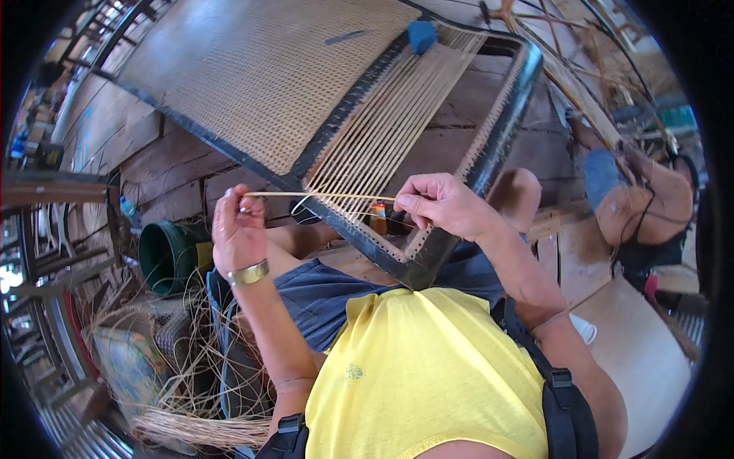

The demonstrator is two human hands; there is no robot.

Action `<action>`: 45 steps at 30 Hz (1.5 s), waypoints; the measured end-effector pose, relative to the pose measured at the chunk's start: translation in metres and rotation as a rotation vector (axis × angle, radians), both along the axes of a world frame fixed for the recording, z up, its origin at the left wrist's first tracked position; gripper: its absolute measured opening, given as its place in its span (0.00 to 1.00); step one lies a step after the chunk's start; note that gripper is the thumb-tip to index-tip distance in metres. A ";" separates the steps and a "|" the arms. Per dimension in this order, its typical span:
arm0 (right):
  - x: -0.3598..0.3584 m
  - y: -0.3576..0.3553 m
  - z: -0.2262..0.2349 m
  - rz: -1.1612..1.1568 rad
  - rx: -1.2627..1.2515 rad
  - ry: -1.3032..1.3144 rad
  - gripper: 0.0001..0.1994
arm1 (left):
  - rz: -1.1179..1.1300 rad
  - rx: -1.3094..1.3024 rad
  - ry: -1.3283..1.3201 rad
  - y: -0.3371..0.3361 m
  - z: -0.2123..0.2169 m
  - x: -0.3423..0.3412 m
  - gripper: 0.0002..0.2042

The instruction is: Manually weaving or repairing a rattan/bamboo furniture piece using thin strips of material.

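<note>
Between my hands a thin cane strand (329, 196) is stretched nearly level, above the near corner of a dark wooden frame (367, 246). My left hand (238, 229) pinches its left end, and a metal band circles that wrist. The other end sits between the thumb and fingers of my right hand (440, 203), over the frame's opening. Several parallel cane strands (390, 126) run lengthwise through one side of this opening, and small holes line its rim. A finished woven cane panel (252, 69) fills the larger section beyond. A blue block (421, 37) rests on the far end of the strands.
A green bucket (164, 256) stands at the left. Below it lies a tangle of loose cane (191, 359) with a bundle (202, 428). An orange container (378, 218) shows under the frame. Another person (642, 195) sits at the right. Wooden furniture parts (65, 268) crowd the left edge.
</note>
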State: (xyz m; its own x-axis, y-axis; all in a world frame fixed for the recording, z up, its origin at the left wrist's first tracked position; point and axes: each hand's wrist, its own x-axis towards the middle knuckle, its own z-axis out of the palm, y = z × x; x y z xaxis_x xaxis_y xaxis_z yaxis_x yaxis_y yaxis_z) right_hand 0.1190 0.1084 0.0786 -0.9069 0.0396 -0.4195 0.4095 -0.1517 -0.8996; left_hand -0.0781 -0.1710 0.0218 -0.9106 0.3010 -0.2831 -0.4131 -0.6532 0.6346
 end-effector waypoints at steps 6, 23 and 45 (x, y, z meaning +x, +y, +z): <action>0.009 0.013 0.011 0.042 -0.188 -0.161 0.07 | -0.062 0.070 0.106 -0.009 0.003 0.008 0.06; -0.027 -0.038 0.014 -0.205 0.037 0.259 0.08 | 0.100 -0.921 1.269 0.074 0.015 0.074 0.10; -0.028 -0.049 -0.027 -0.149 -0.020 0.075 0.12 | 0.025 -0.905 1.022 0.086 0.003 0.117 0.27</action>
State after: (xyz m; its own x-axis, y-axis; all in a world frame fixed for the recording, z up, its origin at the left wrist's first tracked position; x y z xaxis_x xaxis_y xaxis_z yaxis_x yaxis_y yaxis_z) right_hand 0.0907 0.0594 0.0514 -0.9206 0.1685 -0.3524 0.3124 -0.2240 -0.9232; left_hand 0.0385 -0.0852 0.0253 -0.8334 0.3522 0.4260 0.4995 0.1500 0.8532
